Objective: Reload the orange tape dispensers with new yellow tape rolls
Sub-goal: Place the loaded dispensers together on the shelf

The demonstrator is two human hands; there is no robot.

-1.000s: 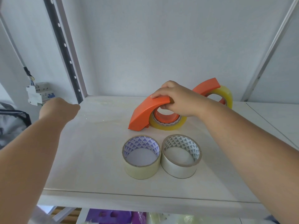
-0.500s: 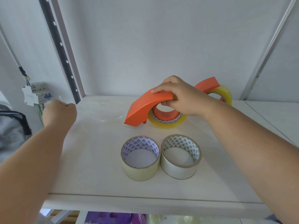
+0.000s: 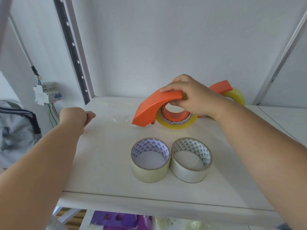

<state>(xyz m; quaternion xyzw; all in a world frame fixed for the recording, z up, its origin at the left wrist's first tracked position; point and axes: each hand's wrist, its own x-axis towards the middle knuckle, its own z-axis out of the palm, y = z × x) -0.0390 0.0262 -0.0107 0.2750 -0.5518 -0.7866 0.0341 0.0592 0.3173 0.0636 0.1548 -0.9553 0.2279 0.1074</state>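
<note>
My right hand point(image 3: 191, 95) grips the near orange tape dispenser point(image 3: 149, 110) by its curved cover, with a yellow tape roll point(image 3: 176, 123) seated on its hub. A clear strip of tape point(image 3: 108, 112) stretches from the dispenser's mouth leftward to my left hand point(image 3: 74, 117), which pinches its end near the shelf's left edge. A second orange dispenser point(image 3: 221, 87) with a yellow roll point(image 3: 237, 97) stands behind my right wrist, partly hidden. Two loose rolls lie flat at the front: a pale yellowish roll point(image 3: 150, 171) and a clear whitish roll point(image 3: 191, 171).
All of this rests on a white shelf point(image 3: 103, 163) against a white wall. A perforated black upright point(image 3: 73, 47) stands at the back left. An electrical breaker box point(image 3: 47, 93) with wires hangs left of the shelf. Purple items point(image 3: 116, 219) lie on the level below.
My left hand has drawn nearer and lower along the shelf's left edge, holding the pulled-out tape strip. My right hand has tilted the dispenser's nose up slightly.
</note>
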